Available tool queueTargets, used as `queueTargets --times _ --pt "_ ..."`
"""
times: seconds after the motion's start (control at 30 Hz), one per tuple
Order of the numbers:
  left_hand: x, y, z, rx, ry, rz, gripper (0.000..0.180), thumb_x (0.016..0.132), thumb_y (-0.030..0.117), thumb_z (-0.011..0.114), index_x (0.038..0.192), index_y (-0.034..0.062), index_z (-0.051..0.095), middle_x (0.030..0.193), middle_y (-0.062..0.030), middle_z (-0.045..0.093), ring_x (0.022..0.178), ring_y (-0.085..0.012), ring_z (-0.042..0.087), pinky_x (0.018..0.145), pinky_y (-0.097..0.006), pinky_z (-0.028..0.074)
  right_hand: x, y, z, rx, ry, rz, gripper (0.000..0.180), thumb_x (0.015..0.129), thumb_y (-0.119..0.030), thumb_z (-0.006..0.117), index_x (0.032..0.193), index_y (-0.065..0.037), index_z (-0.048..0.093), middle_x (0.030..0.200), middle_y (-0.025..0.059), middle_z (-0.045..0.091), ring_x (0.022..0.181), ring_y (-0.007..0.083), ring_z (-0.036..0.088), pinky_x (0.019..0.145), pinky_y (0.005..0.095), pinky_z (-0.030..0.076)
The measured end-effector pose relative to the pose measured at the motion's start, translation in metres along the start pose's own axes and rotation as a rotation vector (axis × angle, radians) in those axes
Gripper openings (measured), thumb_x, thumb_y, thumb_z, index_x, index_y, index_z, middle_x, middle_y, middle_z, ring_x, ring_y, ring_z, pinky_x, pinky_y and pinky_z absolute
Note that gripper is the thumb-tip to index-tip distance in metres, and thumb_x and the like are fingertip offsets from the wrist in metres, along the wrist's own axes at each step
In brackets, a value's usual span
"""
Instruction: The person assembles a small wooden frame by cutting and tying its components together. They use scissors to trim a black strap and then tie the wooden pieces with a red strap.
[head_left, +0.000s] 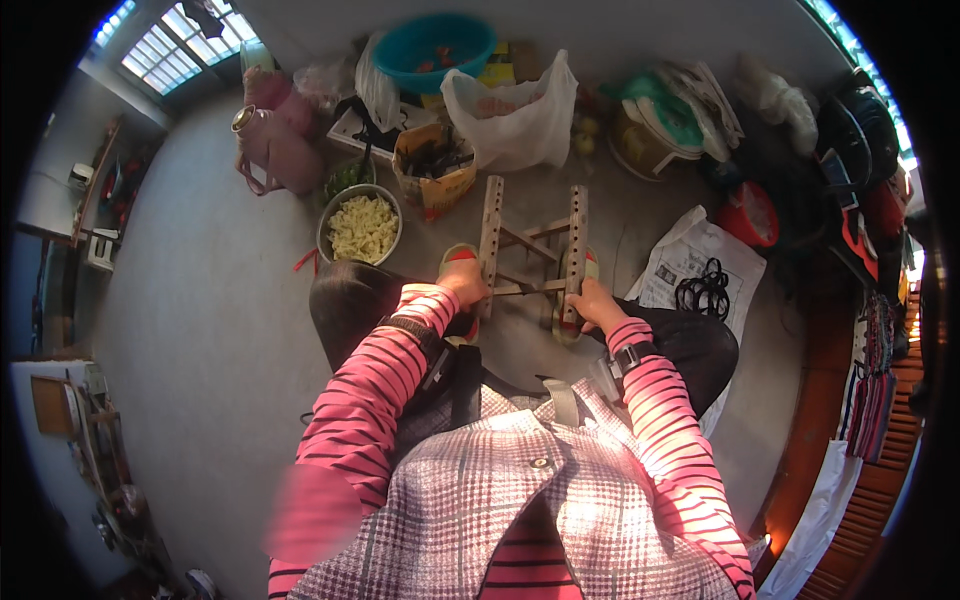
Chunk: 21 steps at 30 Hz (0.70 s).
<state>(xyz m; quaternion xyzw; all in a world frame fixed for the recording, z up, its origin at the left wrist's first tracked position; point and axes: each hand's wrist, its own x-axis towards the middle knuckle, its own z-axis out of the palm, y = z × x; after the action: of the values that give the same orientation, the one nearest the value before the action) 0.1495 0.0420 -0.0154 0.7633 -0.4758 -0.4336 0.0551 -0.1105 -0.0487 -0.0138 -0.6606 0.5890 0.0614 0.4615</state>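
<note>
To the right of the metal bowl point(399, 222), a wooden folding frame point(491, 235) with hole-drilled rails is sitting between the person's feet, its legs crossing; whether it is resting on the floor is not showing clearly. The left hand point(460, 280) is grasping the rail nearer the bowl, and the right hand point(597, 304) is gripping the rail farther from it. Well to the right of the bowl, a coiled black cord point(704, 291) is lying on a white printed sack point(720, 256). Uneven pulling could be folding the crossed legs and pinching fingers. Were the left hand slackening while the right was pushing, the frame could be tipping toward the bowl and scattering its shredded yellow food point(362, 228).
</note>
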Motion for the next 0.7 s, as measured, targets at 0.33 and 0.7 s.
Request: queueTargets --times 0.33,0.7 --pt "0.005 0.005 0.013 0.133 0.172 -0.025 0.025 0.079 0.021 0.072 0.086 -0.0025 0.068 0.072 -0.0158 0.068 0.061 -0.0248 0.069 0.056 -0.037 0.054 0.005 0.006 0.002 0.13 -0.018 -0.01 0.041 0.082 -0.012 0.068 0.107 0.014 0.049 0.101 0.0291 0.061 0.072 0.0396 0.068 0.051 0.0436 0.059" --pt "-0.045 0.046 -0.056 0.252 0.292 0.16 0.03 0.078 0.032 0.068 0.092 0.0053 0.068 0.092 -0.0141 0.07 0.088 -0.0328 0.068 0.072 -0.042 0.056 0.0 0.006 0.003 -0.404 0.117 -0.36 0.042 0.082 -0.026 0.069 0.095 0.012 0.056 0.087 0.0292 0.066 0.065 0.0397 0.068 0.053 0.0426 0.054"
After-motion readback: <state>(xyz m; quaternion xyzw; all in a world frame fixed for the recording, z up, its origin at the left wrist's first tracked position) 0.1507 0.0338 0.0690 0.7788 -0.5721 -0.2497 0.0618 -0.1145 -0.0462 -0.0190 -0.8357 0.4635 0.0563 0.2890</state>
